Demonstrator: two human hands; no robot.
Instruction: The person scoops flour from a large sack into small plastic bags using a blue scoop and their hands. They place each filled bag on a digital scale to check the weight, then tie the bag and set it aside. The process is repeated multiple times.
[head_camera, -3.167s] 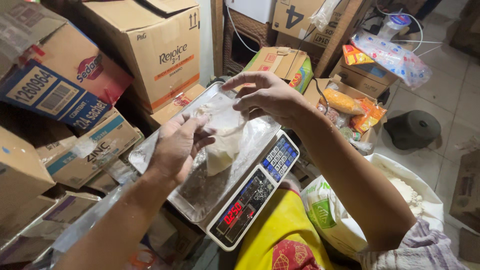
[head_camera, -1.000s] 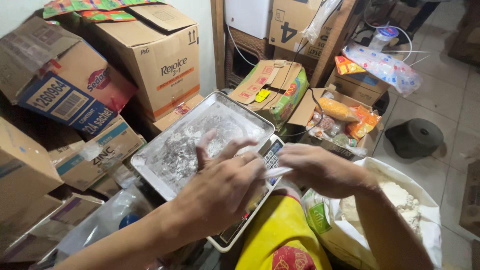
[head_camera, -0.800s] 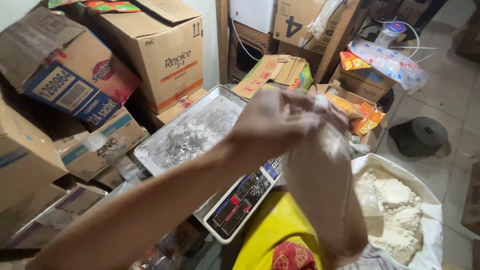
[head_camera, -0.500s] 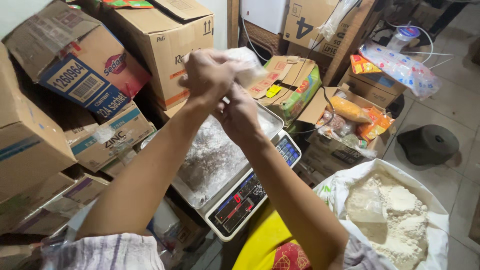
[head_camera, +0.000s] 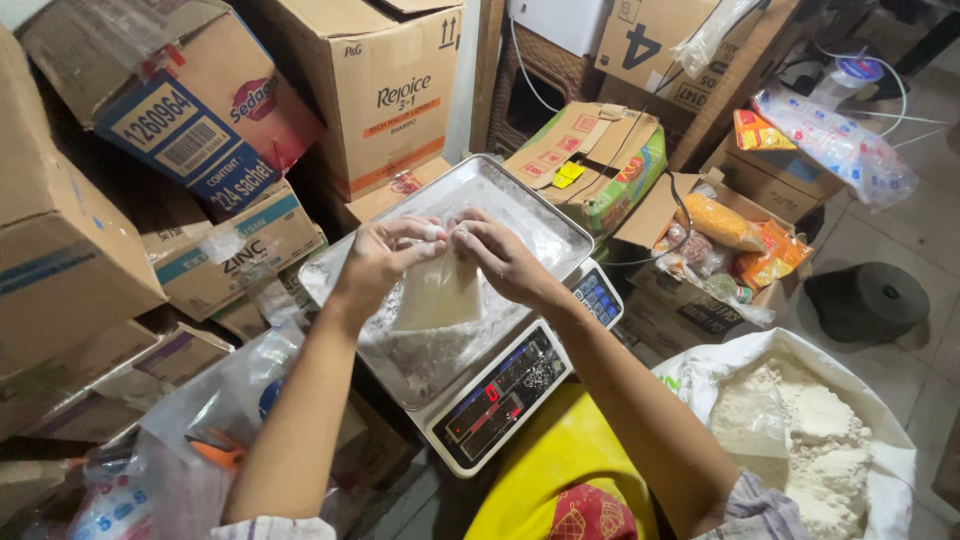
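My left hand (head_camera: 380, 262) and my right hand (head_camera: 497, 256) pinch the top of a small clear plastic bag of white flour (head_camera: 438, 292) between them. The bag hangs just above the metal pan (head_camera: 540, 222) of a digital scale (head_camera: 500, 398), which is dusted with flour. The scale's red display and keypad face me. To my right stands an open white sack of flour (head_camera: 800, 430) with a clear plastic bag lying in it.
Stacked cardboard boxes (head_camera: 370, 90) crowd the left and back. An open box of snack packets (head_camera: 725, 245) sits at right, behind it a bag of plastic cups (head_camera: 835, 140). A dark round object (head_camera: 865, 300) lies on the tiled floor. Plastic bags (head_camera: 200, 430) lie at lower left.
My hands dipped toward the flour sack, rose high with the filled bag, and have now come down over the scale pan holding the bag by its top.
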